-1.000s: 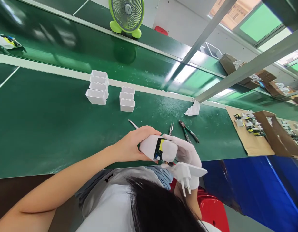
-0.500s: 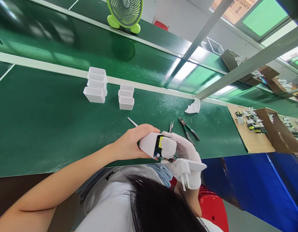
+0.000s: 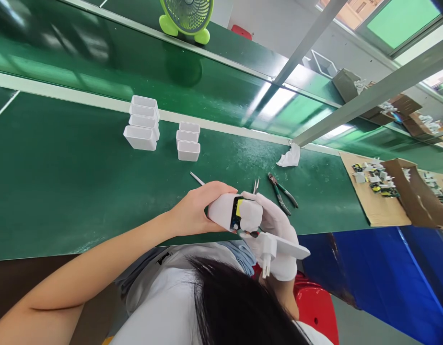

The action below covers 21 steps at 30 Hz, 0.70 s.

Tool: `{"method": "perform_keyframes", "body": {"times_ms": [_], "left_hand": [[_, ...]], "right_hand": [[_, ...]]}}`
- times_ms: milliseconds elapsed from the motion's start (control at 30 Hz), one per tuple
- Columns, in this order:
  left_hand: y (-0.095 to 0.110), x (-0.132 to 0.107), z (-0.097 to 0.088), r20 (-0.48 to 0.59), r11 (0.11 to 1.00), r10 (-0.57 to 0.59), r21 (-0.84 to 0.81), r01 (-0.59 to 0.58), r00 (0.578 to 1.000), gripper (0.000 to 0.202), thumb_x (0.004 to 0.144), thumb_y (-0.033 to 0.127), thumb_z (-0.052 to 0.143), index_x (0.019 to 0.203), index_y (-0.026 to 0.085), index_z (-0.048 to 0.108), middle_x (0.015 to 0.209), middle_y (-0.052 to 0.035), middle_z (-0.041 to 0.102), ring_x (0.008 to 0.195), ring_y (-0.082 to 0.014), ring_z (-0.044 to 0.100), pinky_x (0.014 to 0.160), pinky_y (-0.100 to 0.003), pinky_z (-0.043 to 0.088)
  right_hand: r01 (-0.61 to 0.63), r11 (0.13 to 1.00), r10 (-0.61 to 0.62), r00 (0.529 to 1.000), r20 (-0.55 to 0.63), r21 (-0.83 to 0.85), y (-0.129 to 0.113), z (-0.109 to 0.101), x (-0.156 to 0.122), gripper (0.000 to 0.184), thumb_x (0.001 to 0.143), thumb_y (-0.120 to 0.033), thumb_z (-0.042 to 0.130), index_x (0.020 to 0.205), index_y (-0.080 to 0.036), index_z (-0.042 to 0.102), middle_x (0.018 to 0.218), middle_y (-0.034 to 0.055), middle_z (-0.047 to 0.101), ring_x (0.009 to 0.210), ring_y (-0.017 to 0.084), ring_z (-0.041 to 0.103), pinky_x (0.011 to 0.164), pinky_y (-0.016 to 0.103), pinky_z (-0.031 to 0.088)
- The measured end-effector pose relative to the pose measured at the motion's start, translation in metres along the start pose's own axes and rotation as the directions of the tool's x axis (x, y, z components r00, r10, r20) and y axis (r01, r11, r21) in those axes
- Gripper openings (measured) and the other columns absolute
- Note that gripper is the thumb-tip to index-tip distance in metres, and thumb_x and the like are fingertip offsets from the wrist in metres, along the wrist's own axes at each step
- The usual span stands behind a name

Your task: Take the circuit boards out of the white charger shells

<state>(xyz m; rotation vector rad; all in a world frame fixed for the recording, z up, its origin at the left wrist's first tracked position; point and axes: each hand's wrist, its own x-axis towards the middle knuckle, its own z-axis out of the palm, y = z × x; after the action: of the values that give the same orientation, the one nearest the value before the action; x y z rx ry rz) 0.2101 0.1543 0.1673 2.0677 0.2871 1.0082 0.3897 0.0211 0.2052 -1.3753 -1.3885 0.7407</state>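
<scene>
My bare left hand point(image 3: 191, 211) is wrapped round a white charger housing point(image 3: 221, 213), held just above the near edge of the green bench point(image 3: 63, 191). A circuit board point(image 3: 237, 216) with a yellow part sticks out of the housing's open end. My right hand point(image 3: 277, 223), in a white glove, is closed with its fingertips pressed on the board. The same hand also grips a white plug cover point(image 3: 284, 247) whose two prongs point down.
Two stacks of empty white housings point(image 3: 141, 127) point(image 3: 188, 141) stand on the bench. Tweezers point(image 3: 197, 178), smaller tweezers point(image 3: 256, 186), pliers point(image 3: 282, 193) and a crumpled white cloth point(image 3: 289, 156) lie nearby. Cardboard trays of parts point(image 3: 376, 196) sit right. A green fan point(image 3: 185, 17) stands behind.
The plug cover in my right hand has tipped, so its prongs point more straight down. Both hands stay together at the housing, shifted only slightly.
</scene>
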Motion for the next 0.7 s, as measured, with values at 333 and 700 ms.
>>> {"method": "perform_keyframes", "body": {"times_ms": [333, 700], "left_hand": [[-0.0023, -0.0019, 0.0019, -0.025, 0.999, 0.045, -0.009, -0.046, 0.999, 0.066, 0.075, 0.037, 0.086, 0.131, 0.02, 0.056, 0.119, -0.0118, 0.07, 0.107, -0.0247, 0.07, 0.093, -0.035, 0.059], [-0.0007, -0.0005, 0.0016, -0.022, 0.997, 0.077, -0.029, -0.078, 0.997, 0.065, 0.075, 0.037, 0.086, 0.13, 0.019, 0.057, 0.117, -0.012, 0.071, 0.106, -0.0235, 0.07, 0.093, -0.032, 0.059]], "right_hand": [[0.066, 0.998, -0.066, 0.997, 0.04, -0.004, -0.0027, -0.0015, 0.0033, 0.072, 0.085, -0.015, 0.08, 0.146, -0.038, 0.049, 0.142, 0.0007, 0.059, 0.127, 0.027, 0.062, 0.103, 0.04, 0.06], [0.081, 0.995, -0.076, 0.994, 0.081, -0.061, -0.0065, -0.0058, 0.0036, 0.074, 0.085, -0.015, 0.081, 0.147, -0.038, 0.048, 0.142, -0.0014, 0.06, 0.124, 0.025, 0.064, 0.105, 0.034, 0.058]]}}
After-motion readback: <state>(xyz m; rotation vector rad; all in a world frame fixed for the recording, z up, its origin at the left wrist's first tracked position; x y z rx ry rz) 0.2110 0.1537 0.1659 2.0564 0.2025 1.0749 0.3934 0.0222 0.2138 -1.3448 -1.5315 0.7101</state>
